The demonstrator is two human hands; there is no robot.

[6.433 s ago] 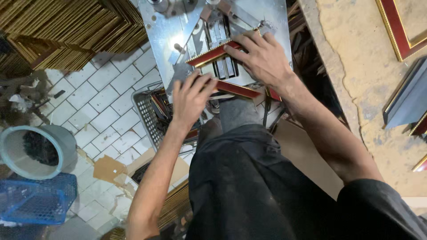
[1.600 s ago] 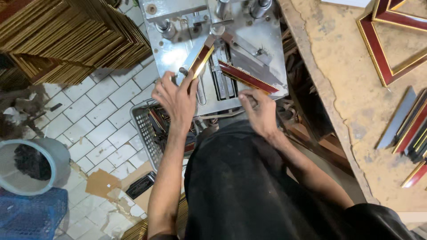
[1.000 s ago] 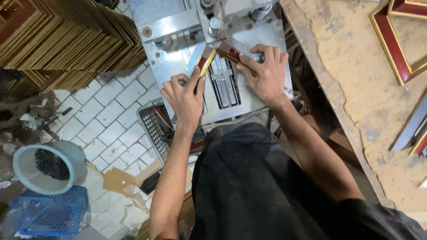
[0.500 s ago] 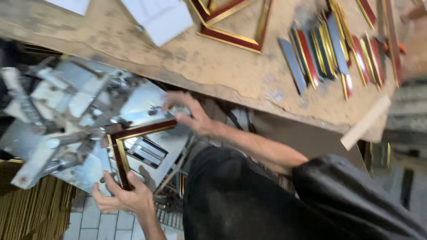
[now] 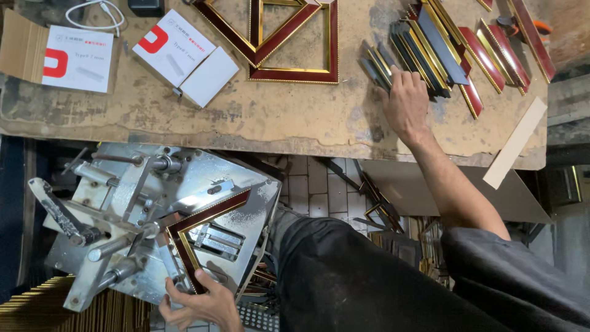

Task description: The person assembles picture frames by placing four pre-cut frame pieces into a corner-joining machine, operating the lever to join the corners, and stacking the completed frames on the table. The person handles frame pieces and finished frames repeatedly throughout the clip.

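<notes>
My left hand (image 5: 200, 302) grips the near end of an L-shaped piece of dark red and gold frame moulding (image 5: 200, 225) that lies on the metal joining machine (image 5: 129, 203). My right hand (image 5: 405, 101) reaches out over the workbench (image 5: 276, 123) and rests its fingers on a pile of cut moulding strips (image 5: 424, 55), red, gold and dark. Whether it grips a strip is unclear. Finished red and gold frames (image 5: 289, 37) lie at the bench's far middle.
White boxes with red marks (image 5: 178, 55) and a cardboard box (image 5: 58, 55) sit at the bench's left. A pale wood strip (image 5: 515, 142) lies at the right edge. Stacked gold strips (image 5: 37, 307) fill the floor at lower left. Scrap offcuts (image 5: 375, 203) lie under the bench.
The view has swung from the machine to the bench. My right hand left the moulding on the machine and reached to the strip pile. My left hand stays on the joined corner.
</notes>
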